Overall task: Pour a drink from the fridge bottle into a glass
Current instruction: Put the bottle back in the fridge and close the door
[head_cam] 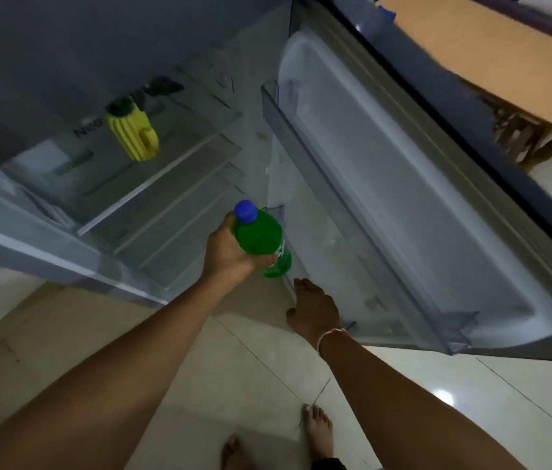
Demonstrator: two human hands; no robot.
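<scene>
My left hand (230, 252) is wrapped around a green plastic bottle (262, 237) with a blue cap, held upright in front of the open fridge, just beside the lower door rack. My right hand (311, 308) rests on the inner edge of the open fridge door (386, 205), fingers against the lower door shelf; whether it grips the edge I cannot tell. No glass is in view.
The fridge interior (152, 184) has glass shelves and a yellow jug (133, 135) on an upper shelf. The door racks look bare. A wooden table (491, 52) stands beyond the door at the upper right. Pale floor tiles and my bare feet (315, 429) are below.
</scene>
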